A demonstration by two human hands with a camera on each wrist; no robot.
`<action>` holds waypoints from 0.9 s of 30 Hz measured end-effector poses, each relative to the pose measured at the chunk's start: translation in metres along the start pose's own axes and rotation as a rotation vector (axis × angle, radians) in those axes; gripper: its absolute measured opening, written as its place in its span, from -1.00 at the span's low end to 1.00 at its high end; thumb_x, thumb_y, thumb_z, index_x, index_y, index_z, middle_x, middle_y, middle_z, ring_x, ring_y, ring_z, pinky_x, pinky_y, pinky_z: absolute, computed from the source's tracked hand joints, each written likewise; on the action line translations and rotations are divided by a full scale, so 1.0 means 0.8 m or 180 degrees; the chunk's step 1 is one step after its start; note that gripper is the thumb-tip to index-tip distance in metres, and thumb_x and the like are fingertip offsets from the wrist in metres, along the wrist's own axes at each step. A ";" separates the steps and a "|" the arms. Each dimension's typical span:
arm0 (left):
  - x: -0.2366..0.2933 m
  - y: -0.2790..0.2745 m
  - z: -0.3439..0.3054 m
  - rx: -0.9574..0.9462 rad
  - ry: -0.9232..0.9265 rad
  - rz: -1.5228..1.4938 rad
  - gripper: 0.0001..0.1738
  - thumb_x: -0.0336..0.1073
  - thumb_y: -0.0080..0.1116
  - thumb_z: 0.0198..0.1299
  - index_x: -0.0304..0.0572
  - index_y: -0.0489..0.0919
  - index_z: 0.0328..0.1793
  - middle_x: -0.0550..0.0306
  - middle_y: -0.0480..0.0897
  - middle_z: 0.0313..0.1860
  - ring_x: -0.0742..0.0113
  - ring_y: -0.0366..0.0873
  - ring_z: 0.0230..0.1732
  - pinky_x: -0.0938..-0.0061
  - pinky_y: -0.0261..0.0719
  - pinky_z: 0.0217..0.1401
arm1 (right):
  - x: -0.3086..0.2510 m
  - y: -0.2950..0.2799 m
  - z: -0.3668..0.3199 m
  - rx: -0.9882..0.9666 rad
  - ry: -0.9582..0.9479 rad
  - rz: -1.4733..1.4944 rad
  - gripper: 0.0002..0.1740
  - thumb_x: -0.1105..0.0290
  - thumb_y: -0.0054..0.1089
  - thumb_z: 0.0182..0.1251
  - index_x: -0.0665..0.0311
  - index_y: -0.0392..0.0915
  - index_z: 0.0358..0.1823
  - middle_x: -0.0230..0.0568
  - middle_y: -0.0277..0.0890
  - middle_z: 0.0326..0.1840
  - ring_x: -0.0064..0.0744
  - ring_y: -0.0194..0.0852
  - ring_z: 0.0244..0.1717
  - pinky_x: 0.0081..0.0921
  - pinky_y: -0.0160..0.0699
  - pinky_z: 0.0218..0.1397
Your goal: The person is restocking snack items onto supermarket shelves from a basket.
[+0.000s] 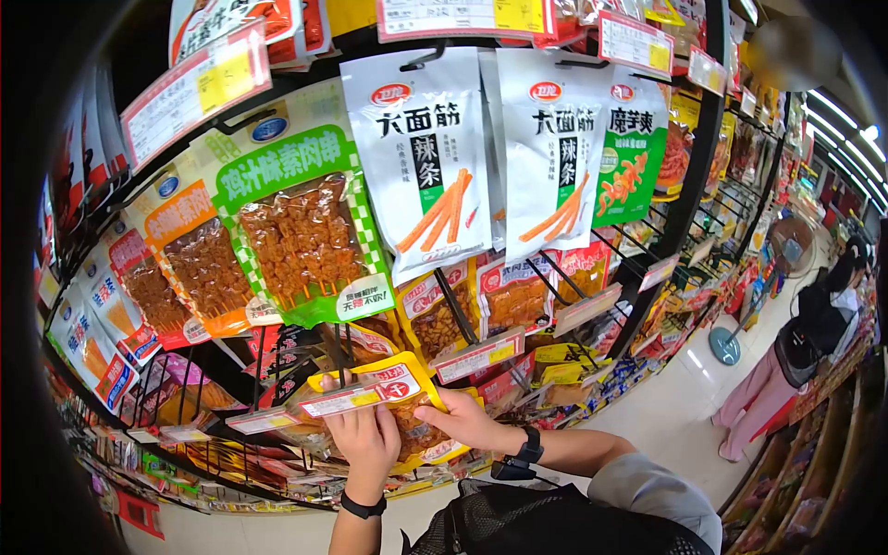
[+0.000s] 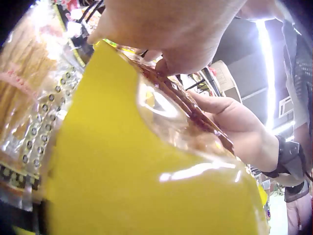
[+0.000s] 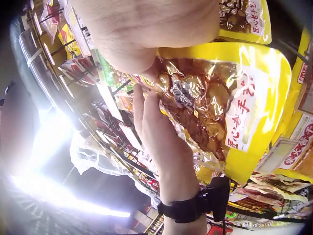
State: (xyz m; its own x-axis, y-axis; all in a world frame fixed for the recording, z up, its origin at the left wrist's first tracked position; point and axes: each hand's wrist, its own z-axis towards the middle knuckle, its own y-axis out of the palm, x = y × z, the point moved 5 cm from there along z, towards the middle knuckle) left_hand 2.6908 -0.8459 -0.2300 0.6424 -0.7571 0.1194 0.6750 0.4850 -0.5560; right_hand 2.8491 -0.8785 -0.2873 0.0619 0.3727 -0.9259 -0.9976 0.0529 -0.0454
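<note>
A yellow snack bag (image 1: 421, 367) hangs low at the rack, behind a price tag (image 1: 356, 399). Through its clear window, brown glossy food (image 3: 195, 93) shows in the right wrist view. My right hand (image 1: 464, 421) grips the bag's right edge, thumb on the front. From below, my left hand (image 1: 363, 437) reaches up to the bag beside the price tag, one finger raised near the peg. In the left wrist view the bag's yellow side (image 2: 112, 142) fills the middle, its top corner pinched by my left hand (image 2: 166, 29). The tag hides part of the bag.
White snack pouches (image 1: 416, 166) and a green bag of skewers (image 1: 301, 222) hang above. Metal pegs (image 1: 453, 305) stick out of the rack around the hands. A person (image 1: 786, 342) stands in the aisle at right, near a floor fan (image 1: 726, 344).
</note>
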 end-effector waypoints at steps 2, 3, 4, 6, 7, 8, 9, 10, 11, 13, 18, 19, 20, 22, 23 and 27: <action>-0.005 0.011 0.002 0.0003 -0.0061 -0.0076 -0.48 -0.42 0.13 0.21 -0.41 0.48 0.32 -0.34 0.44 0.39 -0.43 0.16 0.53 -0.28 -0.02 0.54 | 0.030 -0.003 0.009 -0.0030 0.0155 -0.0026 -0.65 0.31 0.17 0.51 0.35 0.50 0.19 -0.40 0.59 -0.10 -0.67 0.40 -0.11 -0.56 0.46 0.00; -0.008 0.015 0.004 0.0002 -0.0092 -0.0103 -0.47 -0.40 0.13 0.22 -0.40 0.47 0.34 -0.33 0.44 0.40 -0.40 0.16 0.54 -0.27 -0.03 0.55 | 0.030 -0.005 0.018 0.0032 0.0110 -0.0012 -0.66 0.30 0.18 0.49 0.37 0.51 0.15 -0.35 0.60 -0.13 -0.63 0.44 -0.13 -0.52 0.48 -0.01; -0.009 0.017 0.014 -0.0109 -0.0076 0.0080 -0.42 -0.32 0.13 0.24 -0.39 0.43 0.39 -0.30 0.39 0.45 -0.33 0.10 0.58 -0.25 -0.08 0.57 | 0.026 -0.006 0.027 0.0089 0.0071 0.0003 -0.66 0.29 0.20 0.48 0.39 0.53 0.11 -0.30 0.61 -0.15 -0.58 0.47 -0.15 -0.48 0.51 -0.03; -0.016 0.025 0.029 -0.0479 -0.0264 0.0143 -0.32 -0.23 0.16 0.23 -0.37 0.37 0.47 -0.27 0.31 0.51 -0.28 0.04 0.61 -0.23 -0.11 0.59 | 0.031 -0.013 0.044 0.0364 0.0153 0.0140 -0.70 0.26 0.20 0.48 0.37 0.55 0.02 -0.27 0.60 -0.17 -0.58 0.46 -0.14 -0.48 0.49 -0.05; -0.020 0.029 0.034 -0.0468 -0.0226 0.0191 -0.29 -0.20 0.17 0.22 -0.36 0.34 0.49 -0.26 0.28 0.53 -0.26 0.01 0.62 -0.22 -0.11 0.59 | 0.062 -0.021 0.060 0.0317 0.0113 0.0050 -0.63 0.19 0.20 0.49 0.35 0.53 0.09 -0.37 0.58 -0.14 -0.64 0.40 -0.11 -0.54 0.44 -0.03; -0.024 0.034 0.040 -0.0465 -0.0179 0.0242 -0.25 -0.18 0.18 0.22 -0.34 0.32 0.51 -0.25 0.25 0.55 -0.23 -0.01 0.64 -0.22 -0.11 0.59 | 0.080 -0.027 0.072 0.0278 0.0068 -0.0031 -0.57 0.12 0.19 0.50 0.33 0.51 0.15 -0.47 0.55 -0.11 -0.70 0.34 -0.08 -0.60 0.39 -0.01; -0.023 0.034 0.046 -0.0284 -0.0087 0.0272 -0.27 -0.30 0.20 0.18 -0.35 0.32 0.50 -0.21 0.22 0.57 -0.26 0.06 0.60 -0.25 0.02 0.53 | 0.070 -0.035 0.079 0.0270 0.0201 -0.0368 -0.55 0.08 0.17 0.50 0.33 0.53 0.13 -0.46 0.55 -0.12 -0.68 0.33 -0.10 -0.58 0.38 -0.03; -0.025 0.040 0.049 -0.0210 -0.0105 0.0296 -0.24 -0.29 0.23 0.16 -0.34 0.31 0.51 -0.22 0.24 0.56 -0.24 0.07 0.60 -0.26 0.03 0.53 | 0.061 -0.042 0.087 0.0261 0.0327 -0.0716 -0.54 0.04 0.15 0.51 0.33 0.54 0.11 -0.45 0.54 -0.13 -0.65 0.33 -0.11 -0.55 0.37 -0.04; -0.026 0.043 0.050 -0.0186 -0.0123 0.0282 -0.22 -0.29 0.24 0.15 -0.31 0.30 0.52 -0.22 0.24 0.56 -0.24 0.06 0.61 -0.28 0.03 0.52 | 0.060 -0.041 0.097 0.0303 -0.0108 -0.0208 -0.60 0.09 0.11 0.54 0.34 0.54 0.01 -0.39 0.50 -0.29 -0.59 0.35 -0.24 -0.49 0.41 -0.18; -0.026 0.047 0.053 -0.0130 -0.0130 0.0279 -0.20 -0.28 0.25 0.14 -0.26 0.29 0.54 -0.22 0.23 0.56 -0.25 0.03 0.62 -0.32 0.03 0.51 | 0.039 -0.048 0.100 0.0204 0.0008 -0.0204 -0.58 0.09 0.10 0.55 0.35 0.54 0.08 -0.42 0.48 -0.24 -0.65 0.31 -0.23 -0.52 0.39 -0.15; -0.025 0.049 0.054 -0.0049 -0.0178 0.0343 -0.21 -0.27 0.25 0.12 -0.13 0.31 0.54 -0.22 0.24 0.54 -0.31 -0.02 0.62 -0.37 0.02 0.49 | 0.075 -0.044 0.118 0.0152 0.0061 0.0166 -0.58 0.10 0.09 0.55 0.34 0.54 0.12 -0.42 0.50 -0.17 -0.63 0.31 -0.16 -0.51 0.39 -0.05; -0.025 0.047 0.054 -0.0012 -0.0160 0.0318 -0.21 -0.27 0.25 0.11 -0.12 0.32 0.52 -0.23 0.27 0.52 -0.32 -0.01 0.61 -0.36 0.00 0.51 | 0.081 -0.041 0.118 0.0096 0.0154 0.0223 -0.57 0.10 0.09 0.55 0.34 0.54 0.13 -0.41 0.52 -0.15 -0.62 0.32 -0.13 -0.50 0.39 -0.02; -0.025 0.047 0.053 -0.0013 -0.0145 0.0331 -0.21 -0.27 0.25 0.11 -0.13 0.33 0.52 -0.22 0.28 0.51 -0.31 -0.01 0.61 -0.36 0.01 0.50 | 0.086 -0.037 0.119 0.0043 0.0245 0.0282 -0.57 0.10 0.09 0.55 0.34 0.54 0.13 -0.40 0.53 -0.13 -0.61 0.33 -0.11 -0.49 0.38 0.01; -0.026 0.047 0.052 -0.0028 -0.0114 0.0356 -0.22 -0.27 0.25 0.10 -0.13 0.33 0.52 -0.22 0.29 0.50 -0.31 0.00 0.61 -0.35 0.02 0.50 | 0.093 -0.036 0.120 0.0017 0.0341 0.0243 -0.57 0.10 0.10 0.55 0.34 0.53 0.14 -0.36 0.57 -0.03 -0.57 0.36 -0.02 -0.45 0.37 0.11; -0.024 0.045 0.053 -0.0005 -0.0083 0.0380 -0.24 -0.26 0.25 0.12 -0.15 0.34 0.51 -0.23 0.31 0.49 -0.30 0.02 0.60 -0.32 0.04 0.51 | 0.096 -0.035 0.120 0.0047 0.0325 0.0252 -0.56 0.09 0.10 0.55 0.34 0.53 0.15 -0.35 0.57 -0.02 -0.57 0.37 -0.01 -0.44 0.37 0.11; -0.014 0.024 0.044 -0.0098 -0.0104 0.0036 -0.34 -0.31 0.26 0.14 -0.22 0.42 0.42 -0.27 0.35 0.45 -0.31 0.20 0.51 -0.15 0.23 0.46 | 0.086 -0.034 0.116 0.0008 0.0225 0.0269 -0.55 0.07 0.10 0.55 0.34 0.53 0.16 -0.36 0.56 -0.06 -0.57 0.36 -0.02 -0.44 0.37 0.11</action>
State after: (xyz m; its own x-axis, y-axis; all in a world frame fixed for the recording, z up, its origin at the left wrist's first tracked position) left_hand 2.7094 -0.8130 -0.2130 0.6617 -0.7367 0.1395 0.6565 0.4794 -0.5825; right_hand 2.8834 -0.7679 -0.3149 -0.0250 0.3098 -0.9505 -0.9990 0.0265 0.0349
